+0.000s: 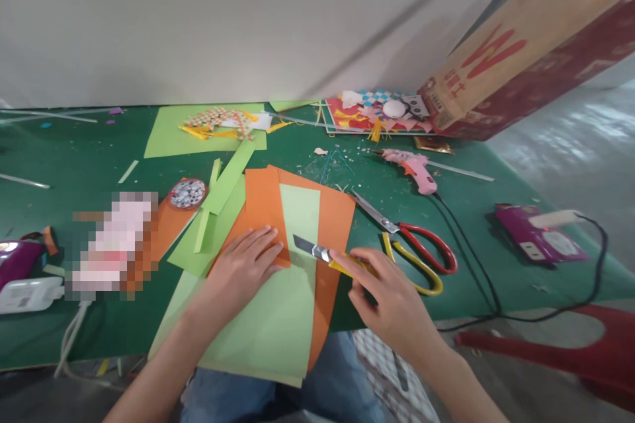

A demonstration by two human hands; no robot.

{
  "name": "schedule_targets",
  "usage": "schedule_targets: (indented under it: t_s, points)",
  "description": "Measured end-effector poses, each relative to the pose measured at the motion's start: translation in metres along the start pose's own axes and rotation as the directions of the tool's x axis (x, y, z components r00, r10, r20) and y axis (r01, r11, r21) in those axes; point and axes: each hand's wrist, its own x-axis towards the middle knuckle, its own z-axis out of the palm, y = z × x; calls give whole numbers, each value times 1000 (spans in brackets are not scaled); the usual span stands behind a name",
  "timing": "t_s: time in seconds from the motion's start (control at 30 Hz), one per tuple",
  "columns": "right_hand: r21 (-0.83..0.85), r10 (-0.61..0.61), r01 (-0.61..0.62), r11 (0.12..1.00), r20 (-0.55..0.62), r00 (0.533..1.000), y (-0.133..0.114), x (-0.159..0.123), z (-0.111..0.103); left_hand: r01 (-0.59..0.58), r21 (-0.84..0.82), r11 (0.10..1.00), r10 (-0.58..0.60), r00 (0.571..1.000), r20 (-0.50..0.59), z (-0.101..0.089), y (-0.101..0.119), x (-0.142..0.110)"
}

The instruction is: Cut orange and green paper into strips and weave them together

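My left hand [253, 254] lies flat with its fingers stretched out, pressing on a folded piece of orange paper [265, 201]. Beneath that is a pale green sheet [268, 337], which hangs over the table's front edge. A larger orange sheet [335, 225] shows under the green one on the right. In my right hand [381, 284] is a yellow utility knife [350, 266], its blade out and pointing left, close to the orange paper's right edge. Scissors [397, 228] with red and yellow handles rest just beyond my right hand.
Green paper strips [225, 182] and a round box of googly eyes [187, 193] lie left. A pink glue gun [411, 165] with a trailing cord sits right, near a purple power strip [538, 234]. Paper crafts [380, 112] and a paper bag [526, 59] stand at the back.
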Motion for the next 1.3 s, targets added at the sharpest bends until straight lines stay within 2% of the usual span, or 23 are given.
schedule_targets:
  t_s: [0.17, 0.37, 0.8, 1.1, 1.3]
  points:
    - [-63, -49, 54, 997, 67, 997, -4, -8, -8, 7, -14, 1000, -6, 999, 34, 0, 0, -2]
    - [-67, -82, 94, 993, 165, 983, -9, -15, -9, 13, -45, 999, -11, 998, 57, -1, 1, -2]
    - [-101, -65, 83, 991, 167, 984, -14, -11, -7, 23, -65, 998, -19, 998, 62, -2, 2, -1]
    - [2, -27, 28, 1000, 259, 966, -40, -14, -9, 33, -73, 997, -28, 997, 70, -2, 2, -2]
    - [2, 8, -9, 1000, 291, 957, -51, -14, -3, 30, -56, 998, -27, 998, 62, -1, 3, -2]
